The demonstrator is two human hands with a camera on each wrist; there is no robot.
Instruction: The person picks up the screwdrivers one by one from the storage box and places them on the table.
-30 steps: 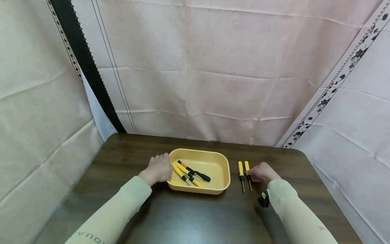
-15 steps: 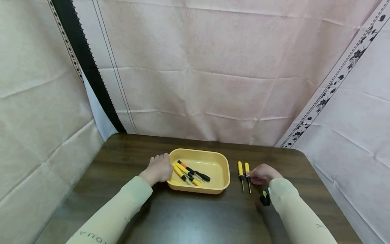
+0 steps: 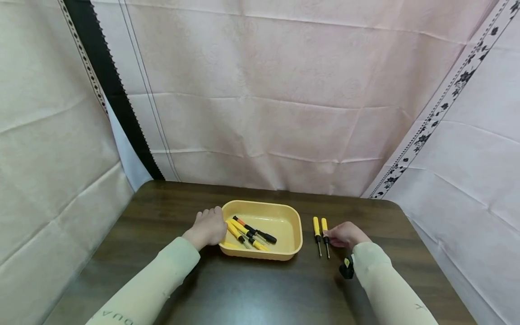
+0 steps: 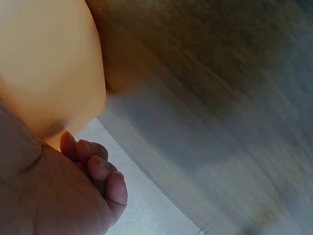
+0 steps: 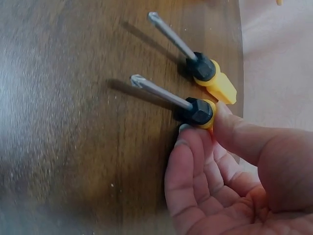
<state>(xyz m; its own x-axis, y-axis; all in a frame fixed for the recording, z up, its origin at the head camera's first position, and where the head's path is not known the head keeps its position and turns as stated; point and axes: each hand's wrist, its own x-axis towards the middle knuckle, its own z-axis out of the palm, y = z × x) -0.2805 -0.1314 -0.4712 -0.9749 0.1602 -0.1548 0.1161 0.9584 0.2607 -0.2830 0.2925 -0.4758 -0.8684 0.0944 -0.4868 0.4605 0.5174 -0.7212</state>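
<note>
In the head view my left hand (image 3: 208,227) grips the left rim of a yellow plastic bin (image 3: 290,230). The left wrist view has its curled fingers (image 4: 117,188) against the outer wall. On the table to the bin's right, two yellow-and-black screwdrivers lie side by side, tips toward me. My right hand (image 3: 345,234) pinches the right-hand screwdriver (image 5: 198,111) between thumb and fingers, near its black collar. The other screwdriver (image 5: 201,67) lies close by, untouched. Both show cross-shaped tips in the right wrist view.
Several more yellow-and-black screwdrivers (image 3: 252,232) lie jumbled in the bin's left half, one with an orange band. The dark wooden table (image 3: 260,293) ends at a pale cloth backdrop (image 3: 260,135) behind and at both sides.
The right-hand screwdriver has shifted slightly toward me and now lies more nearly parallel to its neighbour. The head view has swung a little. My left hand stays on the bin.
</note>
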